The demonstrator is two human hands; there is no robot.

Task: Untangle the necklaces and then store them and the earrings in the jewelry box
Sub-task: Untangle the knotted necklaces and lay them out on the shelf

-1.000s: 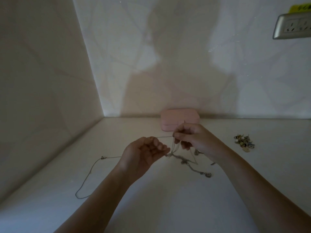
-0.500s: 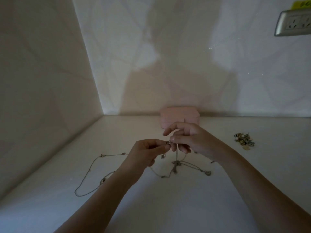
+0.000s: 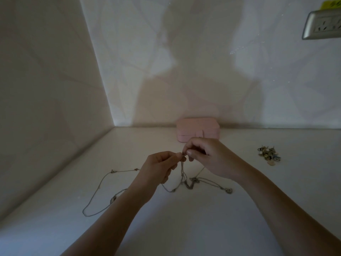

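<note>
Out past our left hand (image 3: 158, 168) a loose loop of chain (image 3: 96, 193) trails across the counter (image 3: 184, 228). That hand pinches the necklaces (image 3: 183, 174) between thumb and fingertip, and our right hand (image 3: 208, 157) pinches the same strands right against it, fingertips nearly touching, both lifted above the surface. Below the two pinches the chains hang into a knot (image 3: 190, 182) resting on the counter, with another strand running off under the right hand to a small pendant (image 3: 228, 190).

Just beyond the right hand sits the pink jewelry box (image 3: 198, 129), closed, against the wall. Well off to the right lie the earrings (image 3: 269, 155) in a small heap.

We judge the risk here is pulling the pinches apart too hard: that would tighten the knot or snap a fine link. The dim light makes the strands hard to tell apart, so we might tug the wrong one.

We can read no writing; the yellow tag (image 3: 331, 4) above the wall socket (image 3: 322, 25) is illegible.
</note>
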